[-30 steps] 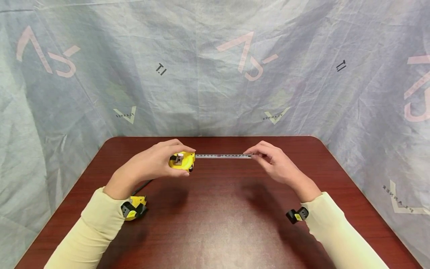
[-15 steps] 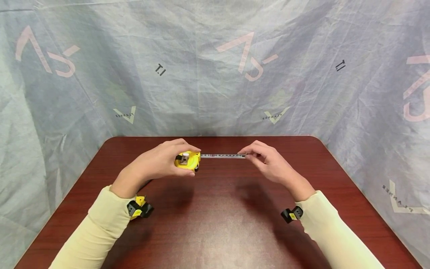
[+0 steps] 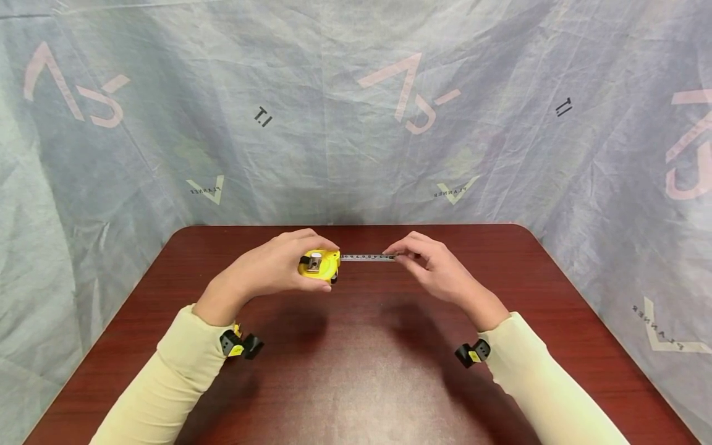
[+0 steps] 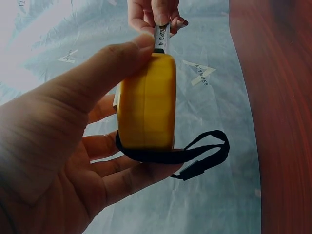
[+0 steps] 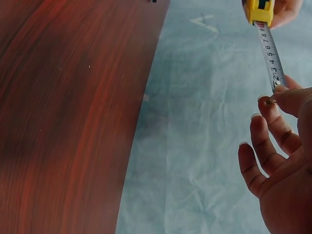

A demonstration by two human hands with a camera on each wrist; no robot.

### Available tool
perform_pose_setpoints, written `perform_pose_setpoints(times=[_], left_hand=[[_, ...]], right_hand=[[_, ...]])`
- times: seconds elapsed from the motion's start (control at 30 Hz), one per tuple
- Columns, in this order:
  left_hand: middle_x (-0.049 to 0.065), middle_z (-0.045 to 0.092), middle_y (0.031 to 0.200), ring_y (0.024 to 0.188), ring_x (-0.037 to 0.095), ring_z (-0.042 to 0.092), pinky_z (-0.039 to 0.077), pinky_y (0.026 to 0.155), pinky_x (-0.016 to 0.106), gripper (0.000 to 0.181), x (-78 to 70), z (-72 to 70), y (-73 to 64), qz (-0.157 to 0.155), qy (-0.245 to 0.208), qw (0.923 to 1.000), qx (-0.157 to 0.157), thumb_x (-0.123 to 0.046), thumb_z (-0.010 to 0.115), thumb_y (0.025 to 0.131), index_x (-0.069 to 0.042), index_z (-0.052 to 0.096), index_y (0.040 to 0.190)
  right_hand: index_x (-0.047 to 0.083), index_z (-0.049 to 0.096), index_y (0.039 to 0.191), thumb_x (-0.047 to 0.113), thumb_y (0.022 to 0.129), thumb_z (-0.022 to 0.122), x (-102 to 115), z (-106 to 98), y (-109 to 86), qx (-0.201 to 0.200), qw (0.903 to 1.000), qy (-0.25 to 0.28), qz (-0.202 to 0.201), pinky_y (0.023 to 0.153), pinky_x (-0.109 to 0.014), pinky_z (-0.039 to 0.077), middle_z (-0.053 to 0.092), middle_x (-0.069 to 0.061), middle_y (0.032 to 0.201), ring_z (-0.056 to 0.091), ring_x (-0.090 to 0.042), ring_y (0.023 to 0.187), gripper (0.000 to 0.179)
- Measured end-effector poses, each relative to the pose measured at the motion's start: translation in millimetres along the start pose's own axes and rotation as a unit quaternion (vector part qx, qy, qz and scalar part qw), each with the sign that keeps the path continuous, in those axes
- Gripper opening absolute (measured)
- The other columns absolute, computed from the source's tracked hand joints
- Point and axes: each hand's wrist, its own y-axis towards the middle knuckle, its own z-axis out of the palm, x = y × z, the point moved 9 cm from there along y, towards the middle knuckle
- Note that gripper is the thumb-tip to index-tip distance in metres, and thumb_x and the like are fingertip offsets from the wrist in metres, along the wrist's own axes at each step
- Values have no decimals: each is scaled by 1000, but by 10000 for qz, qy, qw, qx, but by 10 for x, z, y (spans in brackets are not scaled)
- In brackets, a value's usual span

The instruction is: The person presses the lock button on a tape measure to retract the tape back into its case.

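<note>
My left hand [image 3: 272,266] grips a yellow tape measure [image 3: 322,266] above the table, thumb along one edge and fingers round the other. A black wrist strap [image 4: 200,151] hangs from its case in the left wrist view. A short stretch of metal blade [image 3: 367,257] runs out of the case to the right. My right hand [image 3: 439,266] pinches the blade's end between thumb and index finger, its other fingers loosely bent in the right wrist view. Printed numbers show on the blade [image 5: 271,53] there.
Both hands are over a dark red wooden table [image 3: 356,371]. A second yellow object [image 3: 237,329] lies on it, mostly hidden behind my left sleeve. Grey printed cloth [image 3: 334,123] hangs around the back and sides.
My hands have come closer together, the left moving right and the right moving left. The exposed blade has become shorter. My left sleeve now covers more of the second yellow object.
</note>
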Motion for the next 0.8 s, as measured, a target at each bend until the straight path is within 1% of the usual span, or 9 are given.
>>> perform_pose_setpoints(times=[0.2,0.4,0.57,0.8], left_hand=[[-6,63,115,98,11,59,51,84,33,58,-40,35,32,37,-65,10000,65,-39,91,79,-20,70,129],[-8,63,114,98,10,59,51,84,31,57,-83,59,76,136,-52,9999,27,-38,92,77,-20,71,127],[-11,62,110,96,8,58,51,83,29,56,-92,73,101,56,-74,9999,47,-40,92,76,-22,70,125],[-11,62,109,96,9,57,51,84,30,56,-124,93,145,38,-99,9998,150,-40,92,77,-20,70,125]], right_hand=[[19,75,115,0,99,66,21,58,30,16,10000,88,-14,74,-29,48,67,7,104,57,-12,85,26],[18,75,114,0,98,67,51,122,73,44,9998,208,-42,73,-31,49,67,5,103,57,-12,84,26],[19,75,114,1,98,68,86,173,109,69,9997,217,-67,74,-29,50,66,7,103,58,-11,85,25],[18,75,114,2,99,68,109,210,146,76,9995,292,-91,76,-30,50,66,7,104,58,-12,87,23]])
